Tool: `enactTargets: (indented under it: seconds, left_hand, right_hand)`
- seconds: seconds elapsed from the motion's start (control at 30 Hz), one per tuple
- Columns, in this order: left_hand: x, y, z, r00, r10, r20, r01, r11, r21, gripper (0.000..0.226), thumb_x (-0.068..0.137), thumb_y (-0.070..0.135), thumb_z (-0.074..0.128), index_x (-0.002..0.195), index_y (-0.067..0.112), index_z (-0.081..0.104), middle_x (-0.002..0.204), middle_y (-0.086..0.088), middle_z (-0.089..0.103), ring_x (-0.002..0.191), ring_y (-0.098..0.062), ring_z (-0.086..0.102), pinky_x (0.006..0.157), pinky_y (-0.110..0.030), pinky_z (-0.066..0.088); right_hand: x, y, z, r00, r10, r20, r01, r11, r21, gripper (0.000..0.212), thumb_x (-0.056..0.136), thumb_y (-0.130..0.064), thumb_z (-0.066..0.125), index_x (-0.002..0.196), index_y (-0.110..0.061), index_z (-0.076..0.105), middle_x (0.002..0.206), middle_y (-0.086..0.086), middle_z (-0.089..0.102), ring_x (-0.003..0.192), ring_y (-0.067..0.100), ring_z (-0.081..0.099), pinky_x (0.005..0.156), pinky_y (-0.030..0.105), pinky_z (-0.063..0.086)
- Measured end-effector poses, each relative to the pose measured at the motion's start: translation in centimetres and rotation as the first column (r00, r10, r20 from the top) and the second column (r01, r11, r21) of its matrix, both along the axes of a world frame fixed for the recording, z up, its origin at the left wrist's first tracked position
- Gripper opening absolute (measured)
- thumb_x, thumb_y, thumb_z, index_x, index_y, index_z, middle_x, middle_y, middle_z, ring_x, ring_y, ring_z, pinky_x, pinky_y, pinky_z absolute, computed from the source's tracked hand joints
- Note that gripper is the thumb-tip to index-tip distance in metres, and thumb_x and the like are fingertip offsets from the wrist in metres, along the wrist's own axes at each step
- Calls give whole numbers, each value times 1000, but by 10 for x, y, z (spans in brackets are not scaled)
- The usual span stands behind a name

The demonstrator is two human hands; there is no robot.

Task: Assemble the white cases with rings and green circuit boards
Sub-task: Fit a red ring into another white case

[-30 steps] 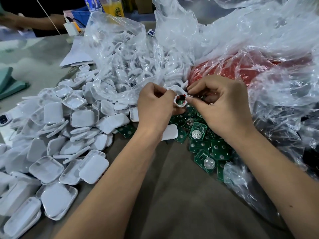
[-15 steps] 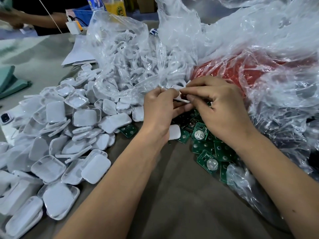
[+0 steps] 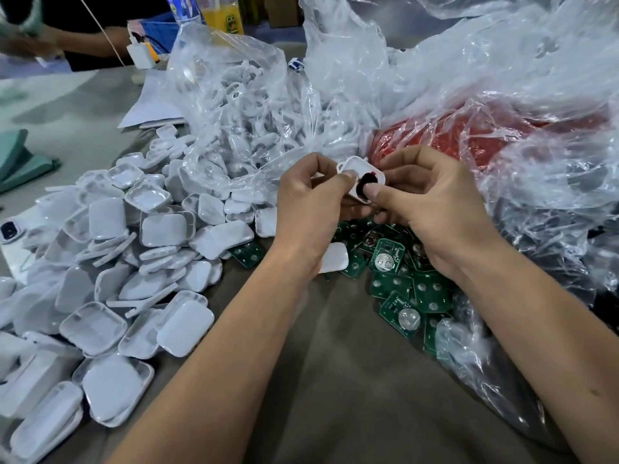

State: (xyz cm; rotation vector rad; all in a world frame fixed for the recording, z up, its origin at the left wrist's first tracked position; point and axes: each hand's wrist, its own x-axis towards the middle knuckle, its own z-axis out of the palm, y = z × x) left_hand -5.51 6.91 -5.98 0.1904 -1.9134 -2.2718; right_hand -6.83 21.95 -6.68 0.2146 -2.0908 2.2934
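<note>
Since half a second ago I tilted the white case (image 3: pixel 357 175) upward; left hand (image 3: pixel 311 209) and right hand (image 3: pixel 432 209) both pinched it.

— What lay at the far left edge?
— A folded teal cloth (image 3: pixel 20 162) on the grey surface (image 3: pixel 335 380), and a phone (image 3: pixel 10 231) half buried lower down.
— And toward the back?
— A white charger plug (image 3: pixel 140 55) with a thin cable (image 3: pixel 104 31), sheets of white paper (image 3: pixel 150 105), and a yellow drink bottle (image 3: pixel 222 13) beside a blue-labelled one (image 3: pixel 182 8).
— On the right?
— Crumpled clear plastic sheeting (image 3: pixel 502 78) over something red (image 3: pixel 452 135).
</note>
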Motion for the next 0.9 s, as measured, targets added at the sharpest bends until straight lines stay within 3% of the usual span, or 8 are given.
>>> enactTargets:
  seconds: [0.1, 0.27, 0.57, 0.8, 0.9]
  left_hand:
    - [2, -1, 3, 1000, -1, -3, 1, 999, 49, 9, 94, 4, 67, 93, 8, 60, 83, -18, 75, 61, -28, 70, 58, -33, 59]
    - [5, 3, 5, 994, -76, 74, 57, 972, 229, 13, 96, 7, 68, 84, 11, 63, 84, -14, 75, 63, -25, 71, 56, -27, 58]
    - [5, 7, 4, 997, -83, 7, 78, 965, 252, 28, 96, -3, 64, 74, 11, 53, 78, -10, 68, 64, -23, 69, 66, -29, 63]
    - [7, 10, 5, 990, -133, -41, 139, 950, 278, 31, 92, -11, 62, 72, 12, 60, 79, -13, 70, 69, -20, 70, 69, -29, 63]
    - [7, 10, 5, 988, -146, -53, 154, 953, 261, 30, 92, -11, 63, 72, 10, 62, 84, -16, 70, 71, -22, 71, 67, -28, 62]
  right_hand:
    - [-1, 3, 3, 987, 108, 122, -101, 993, -63, 27, 77, -11, 85, 101, -5, 73, 94, 15, 78, 75, 21, 74, 60, 24, 57]
    - [-1, 7, 7, 970, 178, 164, -151, 975, -161, 30, 68, -15, 84, 96, -9, 75, 91, 13, 77, 72, 18, 71, 57, 23, 56]
    - [-1, 5, 6, 976, 134, 172, -102, 978, -180, 23, 71, -18, 81, 92, -10, 77, 90, 9, 77, 72, 15, 69, 58, 23, 57]
    - [-2, 7, 10, 959, 169, 225, -112, 963, -246, 36, 69, -12, 77, 103, -3, 71, 97, 14, 71, 79, 20, 63, 72, 29, 52]
    - [-3, 9, 10, 952, 197, 234, -135, 957, -257, 48, 71, -11, 75, 115, 5, 68, 105, 19, 70, 91, 28, 60, 78, 32, 50]
